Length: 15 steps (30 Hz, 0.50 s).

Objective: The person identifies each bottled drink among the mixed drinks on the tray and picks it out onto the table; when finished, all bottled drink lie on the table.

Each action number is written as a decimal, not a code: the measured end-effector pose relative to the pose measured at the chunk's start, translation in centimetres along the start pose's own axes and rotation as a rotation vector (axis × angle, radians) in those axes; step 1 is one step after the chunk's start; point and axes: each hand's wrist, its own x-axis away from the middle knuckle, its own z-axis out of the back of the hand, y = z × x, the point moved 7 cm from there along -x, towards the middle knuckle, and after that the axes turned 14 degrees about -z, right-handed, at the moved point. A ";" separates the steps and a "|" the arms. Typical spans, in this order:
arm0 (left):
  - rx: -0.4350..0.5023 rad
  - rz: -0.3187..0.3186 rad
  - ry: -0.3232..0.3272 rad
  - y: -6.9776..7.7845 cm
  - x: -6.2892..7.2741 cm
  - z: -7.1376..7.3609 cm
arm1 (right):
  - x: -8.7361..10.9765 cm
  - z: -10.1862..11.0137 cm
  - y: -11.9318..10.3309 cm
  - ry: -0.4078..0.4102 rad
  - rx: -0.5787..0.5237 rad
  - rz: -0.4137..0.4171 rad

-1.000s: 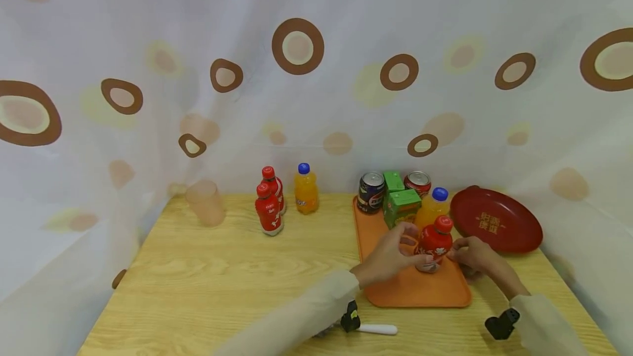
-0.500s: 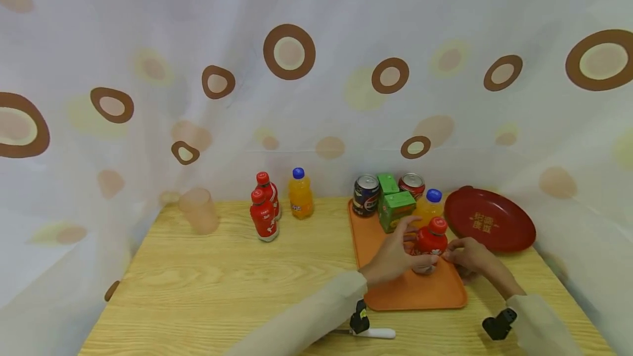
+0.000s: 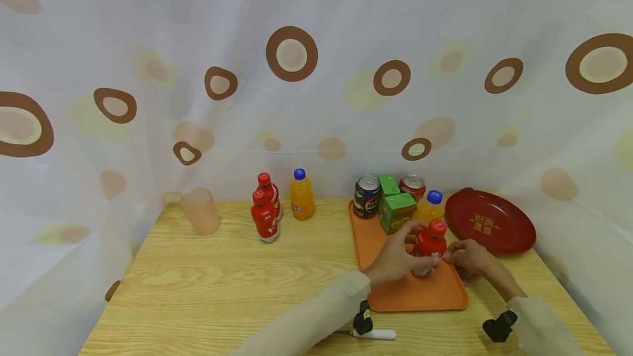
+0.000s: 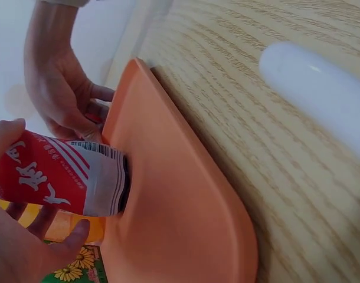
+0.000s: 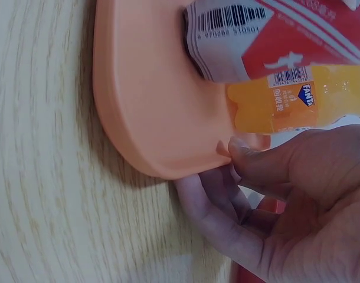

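Observation:
A red plastic bottle [image 3: 429,242] with a red cap stands on the orange tray [image 3: 430,296], near its right side. My left hand [image 3: 394,257] grips it from the left, with the thumb across the front. In the left wrist view, the lower part of the bottle [image 4: 56,174] shows a white band and barcode. My right hand [image 3: 473,258] pinches the tray's right rim, thumb inside and fingers under the edge, as the right wrist view shows of the hand [image 5: 310,194]. Just behind the red bottle is an orange soda bottle [image 3: 429,210], partly covered.
Green drink cartons [image 3: 397,210], a dark can [image 3: 367,196] and a red can [image 3: 412,184] occupy the tray's back. A red oval plate [image 3: 494,224] lies right. Leftward stand two red bottles [image 3: 265,218], an orange soda [image 3: 301,196] and a pinkish cup [image 3: 200,213]. A white-handled knife [image 3: 373,334] lies in front.
The head view has shifted slightly. My left hand has come a little further across the red bottle. My right hand stays at the tray's rim.

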 end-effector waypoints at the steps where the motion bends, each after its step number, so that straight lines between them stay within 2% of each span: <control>1: -0.008 -0.002 0.000 0.0 0.1 0.2 | 0.0 0.0 0.0 0.000 -0.003 -0.001; 6: -0.044 -0.016 0.001 0.4 0.6 1.4 | -0.2 0.1 0.0 0.005 -0.005 -0.027; 10: -0.039 -0.020 0.008 0.5 1.1 2.6 | -0.4 0.2 0.2 0.006 0.000 -0.067; 15: 0.005 0.031 0.055 0.4 2.5 4.2 | -0.3 0.1 0.2 0.006 0.013 -0.064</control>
